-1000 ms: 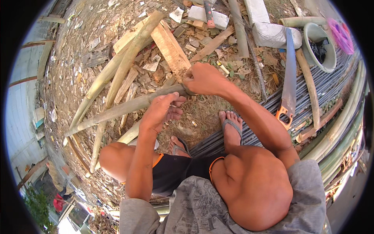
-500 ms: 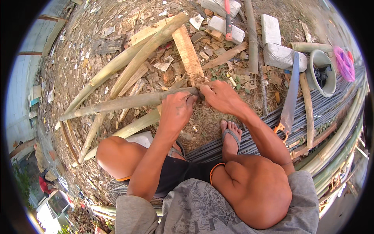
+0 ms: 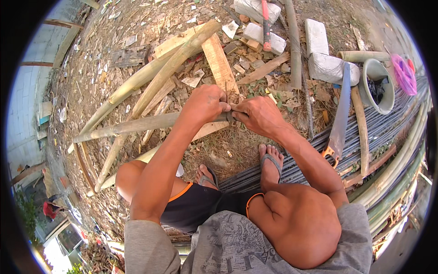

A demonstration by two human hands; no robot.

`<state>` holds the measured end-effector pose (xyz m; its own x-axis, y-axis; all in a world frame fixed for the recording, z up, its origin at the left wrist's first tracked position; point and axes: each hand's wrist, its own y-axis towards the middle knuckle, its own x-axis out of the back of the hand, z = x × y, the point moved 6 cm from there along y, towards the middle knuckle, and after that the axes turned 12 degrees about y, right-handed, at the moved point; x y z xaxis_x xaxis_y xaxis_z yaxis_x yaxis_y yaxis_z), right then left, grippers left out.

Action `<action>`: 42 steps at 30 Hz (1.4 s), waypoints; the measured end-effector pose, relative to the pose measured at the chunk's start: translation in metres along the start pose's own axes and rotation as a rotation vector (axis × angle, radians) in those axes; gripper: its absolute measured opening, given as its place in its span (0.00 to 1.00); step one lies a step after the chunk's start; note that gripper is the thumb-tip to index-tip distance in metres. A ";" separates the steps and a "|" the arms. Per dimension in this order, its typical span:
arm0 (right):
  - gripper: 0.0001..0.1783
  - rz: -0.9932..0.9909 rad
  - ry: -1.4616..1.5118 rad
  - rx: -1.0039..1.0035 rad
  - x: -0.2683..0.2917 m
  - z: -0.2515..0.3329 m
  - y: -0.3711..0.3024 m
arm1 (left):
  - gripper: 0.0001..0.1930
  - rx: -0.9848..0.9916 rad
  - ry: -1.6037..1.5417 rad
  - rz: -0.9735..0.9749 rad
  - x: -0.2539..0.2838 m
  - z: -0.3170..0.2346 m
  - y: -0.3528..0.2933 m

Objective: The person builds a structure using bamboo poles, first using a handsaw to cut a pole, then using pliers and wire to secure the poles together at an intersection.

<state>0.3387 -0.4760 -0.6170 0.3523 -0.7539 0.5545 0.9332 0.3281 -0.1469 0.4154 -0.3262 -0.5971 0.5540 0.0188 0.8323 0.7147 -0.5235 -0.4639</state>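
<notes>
Over the end of a grey-brown pole point(image 3: 150, 122), my two hands meet with their fingertips close together. My left hand point(image 3: 205, 105) is closed in a pinch, and a thin dark wire point(image 3: 226, 89) sticks up beside its fingers. Thumb and forefinger of my right hand point(image 3: 260, 116) are pressed together on what looks like the same wire, partly hidden by the fingers. Just below the fingertips, a dark band goes around the pole's end. A flat light board point(image 3: 218, 61) runs away from beneath my hands, and a thicker round pole point(image 3: 175, 66) slants across its far end.
A handsaw point(image 3: 340, 116) with an orange handle leans at the right, near a grey bucket point(image 3: 387, 98). White blocks point(image 3: 317, 36) and a red-handled tool point(image 3: 266, 32) lie at the far side. Dark metal rods point(image 3: 301, 160) run beside my sandalled feet. Leaves and scraps litter the ground.
My left hand has risen off the pole and moved farther away from me, level with the right. My right hand has shifted slightly to the right and nearer. The pole's end now shows beneath them.
</notes>
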 end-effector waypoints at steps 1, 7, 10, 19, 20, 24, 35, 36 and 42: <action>0.11 -0.035 0.001 0.051 -0.001 -0.004 0.000 | 0.12 -0.009 -0.014 0.022 0.001 0.000 0.002; 0.10 -0.086 0.003 0.119 -0.001 0.005 0.004 | 0.13 -0.020 -0.033 0.036 -0.004 0.002 0.001; 0.10 -0.091 0.072 0.028 -0.002 -0.001 0.005 | 0.12 0.029 -0.068 0.035 -0.008 0.000 0.001; 0.10 -0.179 0.379 -0.225 -0.013 -0.020 0.002 | 0.14 0.119 -0.557 -0.188 -0.030 0.003 -0.037; 0.10 -0.149 0.372 -0.212 -0.016 -0.017 0.003 | 0.15 0.034 -0.557 -0.230 -0.029 0.004 -0.039; 0.11 -0.290 0.029 0.066 -0.016 0.005 -0.004 | 0.12 -0.103 -0.310 -0.229 -0.024 -0.001 -0.039; 0.10 -0.109 -0.771 0.353 -0.018 0.067 -0.002 | 0.34 -0.075 -0.465 -0.426 -0.030 0.005 -0.051; 0.10 -0.105 -0.787 0.357 -0.014 0.069 0.000 | 0.34 -0.081 -0.476 -0.437 -0.028 0.005 -0.052; 0.08 0.230 -0.966 0.369 -0.027 0.064 0.014 | 0.45 -0.043 0.009 -0.487 -0.042 0.027 -0.056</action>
<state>0.3372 -0.4148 -0.5819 0.1603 0.0675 0.9848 0.7147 0.6802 -0.1630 0.3638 -0.2747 -0.6146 0.1556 0.2630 0.9522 0.8714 -0.4905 -0.0069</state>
